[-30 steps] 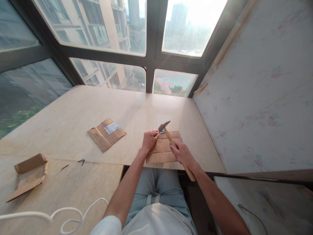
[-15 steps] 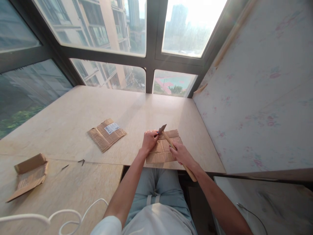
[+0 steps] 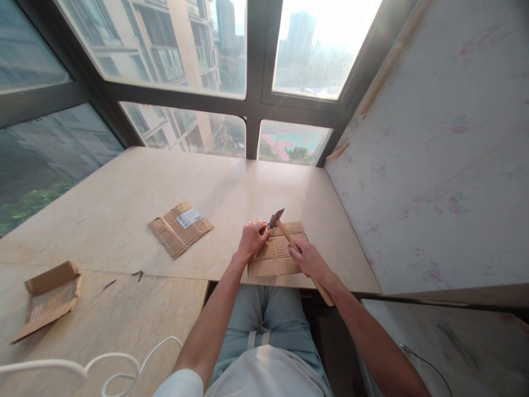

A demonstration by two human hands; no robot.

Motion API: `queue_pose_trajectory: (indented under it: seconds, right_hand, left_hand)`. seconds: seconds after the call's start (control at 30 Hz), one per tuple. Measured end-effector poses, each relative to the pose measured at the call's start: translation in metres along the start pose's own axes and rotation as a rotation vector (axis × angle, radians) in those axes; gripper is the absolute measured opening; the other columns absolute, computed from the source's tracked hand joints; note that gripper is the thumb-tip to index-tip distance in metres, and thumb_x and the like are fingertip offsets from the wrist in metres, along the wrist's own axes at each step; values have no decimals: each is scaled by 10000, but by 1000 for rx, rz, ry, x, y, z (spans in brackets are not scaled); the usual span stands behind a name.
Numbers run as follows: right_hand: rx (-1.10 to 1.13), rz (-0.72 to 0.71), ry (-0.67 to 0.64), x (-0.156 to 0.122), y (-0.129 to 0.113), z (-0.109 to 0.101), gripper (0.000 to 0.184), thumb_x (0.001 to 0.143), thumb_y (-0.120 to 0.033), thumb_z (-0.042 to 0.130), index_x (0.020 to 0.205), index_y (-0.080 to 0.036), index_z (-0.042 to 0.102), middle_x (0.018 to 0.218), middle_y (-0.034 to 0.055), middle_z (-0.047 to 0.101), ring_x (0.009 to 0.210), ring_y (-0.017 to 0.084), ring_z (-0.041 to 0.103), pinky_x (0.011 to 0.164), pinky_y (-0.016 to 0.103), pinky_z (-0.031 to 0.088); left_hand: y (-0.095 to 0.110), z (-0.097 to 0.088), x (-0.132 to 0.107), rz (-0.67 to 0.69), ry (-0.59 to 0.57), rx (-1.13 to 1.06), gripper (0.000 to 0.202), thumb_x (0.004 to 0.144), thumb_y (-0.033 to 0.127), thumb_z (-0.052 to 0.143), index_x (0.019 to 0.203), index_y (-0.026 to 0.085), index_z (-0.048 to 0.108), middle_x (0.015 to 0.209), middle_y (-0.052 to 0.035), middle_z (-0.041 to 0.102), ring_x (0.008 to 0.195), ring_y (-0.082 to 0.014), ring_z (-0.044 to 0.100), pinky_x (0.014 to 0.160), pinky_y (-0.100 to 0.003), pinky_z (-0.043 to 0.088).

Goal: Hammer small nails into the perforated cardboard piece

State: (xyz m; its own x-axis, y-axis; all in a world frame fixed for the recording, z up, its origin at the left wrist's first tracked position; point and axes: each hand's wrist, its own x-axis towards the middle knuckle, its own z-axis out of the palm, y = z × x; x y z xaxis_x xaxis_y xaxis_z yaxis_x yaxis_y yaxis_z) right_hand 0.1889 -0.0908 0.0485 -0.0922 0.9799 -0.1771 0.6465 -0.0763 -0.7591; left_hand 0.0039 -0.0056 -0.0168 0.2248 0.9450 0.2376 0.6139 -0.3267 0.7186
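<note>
Left hand (image 3: 252,238): fingers pinched at small blue piece (image 3: 268,224) | Right hand (image 3: 308,258): fingers clamped round wooden-handled metal hammer (image 3: 285,232); head edged off left fingertips, seemingly between taps | Brown perforated cardboard (image 3: 278,251): beneath fingers

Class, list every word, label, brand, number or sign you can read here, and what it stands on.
No text can be read.
White label on the flat cardboard: print too small to read.
Folded cardboard piece at far left: faint marks, too blurred to read.
Hammer: no lettering seen.
</note>
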Motion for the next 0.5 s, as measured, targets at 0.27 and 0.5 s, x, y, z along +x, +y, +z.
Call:
queue_pose_trajectory:
  seconds: [0.27,0.5]
  right_hand:
    - [110,2,40,-6,-2,1,195,899,-356,468,761,-219,489,468,-93,415,280,83,390,267,183,271]
    - [20,1,40,-8,3,7,188,898,-338,459,757,-215,480,509,-78,422,316,77,384,295,183,270]
  left_hand:
    - [-11,-6,-17,-26,97,86,453,801,310,682,1234,200,608,1412,-146,545,1394,-314,404,1153,-563,285]
    - [-16,0,-32,-99,138,14,480,839,333,655,1279,156,582,1433,-175,504,1353,-289,461,1130,-443,390]
